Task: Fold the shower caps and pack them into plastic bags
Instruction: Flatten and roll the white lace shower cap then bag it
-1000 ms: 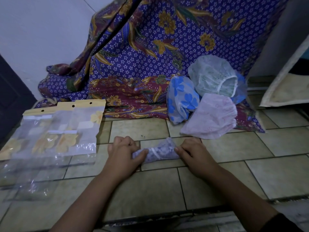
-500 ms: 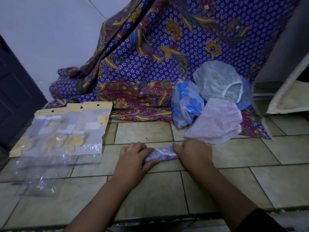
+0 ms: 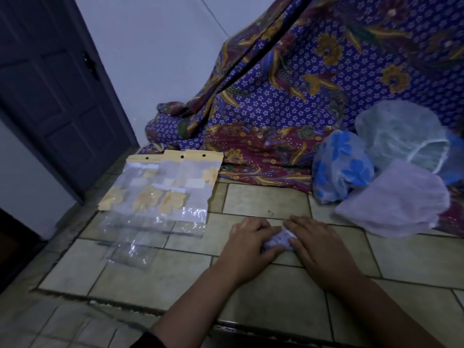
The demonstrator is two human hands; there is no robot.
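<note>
A small folded purple-patterned shower cap (image 3: pixel 278 241) lies on the tiled floor, pressed between my two hands. My left hand (image 3: pixel 247 243) covers its left end and my right hand (image 3: pixel 316 243) covers its right end; only a narrow strip shows between them. To the right lie three unfolded caps: a blue-flowered cap (image 3: pixel 339 167), a pale green cap (image 3: pixel 399 136) and a lilac cap (image 3: pixel 401 202). Several clear plastic bags with yellow header cards (image 3: pixel 165 192) are spread on the floor to the left.
A purple and maroon batik cloth (image 3: pixel 288 96) hangs down the back wall and pools on the floor behind the caps. A dark door (image 3: pixel 55 84) stands at the left. The tiled floor (image 3: pixel 263 202) has a step edge near me.
My hands have closed in toward each other, so the folded cap is shorter and mostly covered. The view has swung left, showing the door.
</note>
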